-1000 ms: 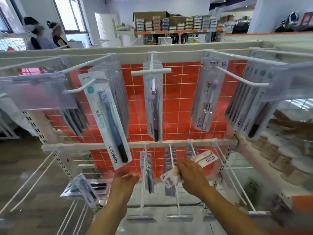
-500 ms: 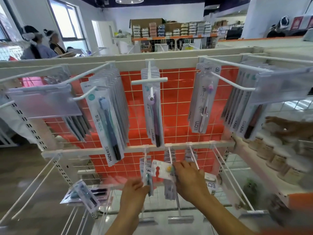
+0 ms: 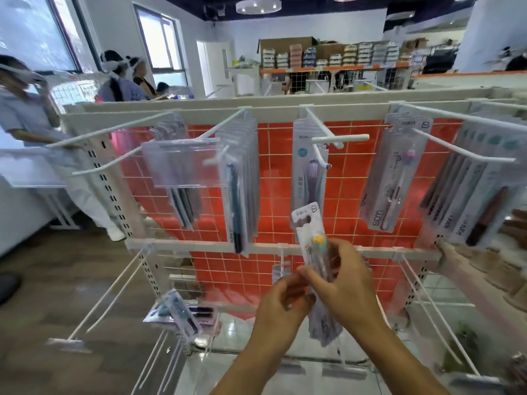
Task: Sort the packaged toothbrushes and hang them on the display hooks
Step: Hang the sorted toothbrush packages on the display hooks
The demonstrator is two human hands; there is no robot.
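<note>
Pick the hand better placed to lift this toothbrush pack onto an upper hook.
Right, probably. The right hand grips the toothbrush pack mid-body, hang hole upward; the left hand only holds its lower part.

White walls [image 3: 313, 29], windows [image 3: 162, 47], wood floor [image 3: 57, 295].

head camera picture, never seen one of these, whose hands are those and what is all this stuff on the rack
The picture comes from a wide-angle camera worn on a person's head, looking forward and down, so the two bare arms at the bottom are the wearer's own. There is no machine here. The right hand and the left hand together hold a packaged toothbrush with a yellow-green head, its hang hole pointing up. In front stands a white display rack with an orange grid back. More toothbrush packs hang from its white hooks in the upper row. Several lower hooks at the left are bare. Other people stand in the background.
</note>
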